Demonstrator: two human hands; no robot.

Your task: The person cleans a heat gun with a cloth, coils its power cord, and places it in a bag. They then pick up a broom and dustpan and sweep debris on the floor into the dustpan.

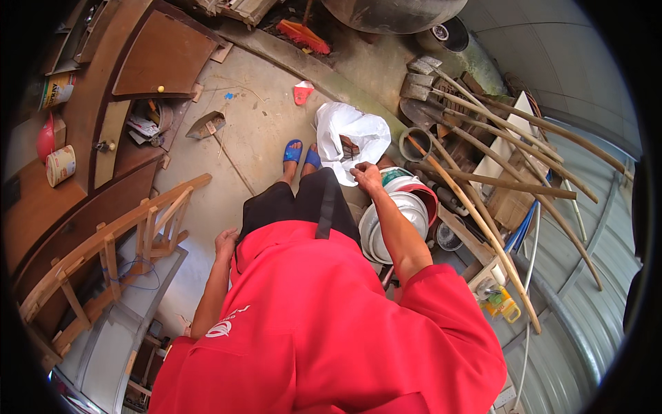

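Note:
My right hand (366, 177) is at the near edge of a white plastic bag (331, 124), its fingers pinching the rim. The bag stands open on the concrete floor, and something brown shows inside, too small to tell. My left hand (226, 243) hangs beside my thigh with its fingers loosely curled; nothing shows in it. Under my right forearm are a round metal lid (382, 227) and a red basin (421, 199). My feet, in blue slippers (292, 151), stand just left of the bag.
Long-handled shovels (416, 90) and wooden poles (496, 181) lean along the right side. A long-handled dustpan (207, 126) lies left of my feet. Beyond are a red slipper (303, 93) and a red-bristled broom (305, 36). A wooden ladder-like frame (111, 259) and a brown cabinet (163, 54) line the left.

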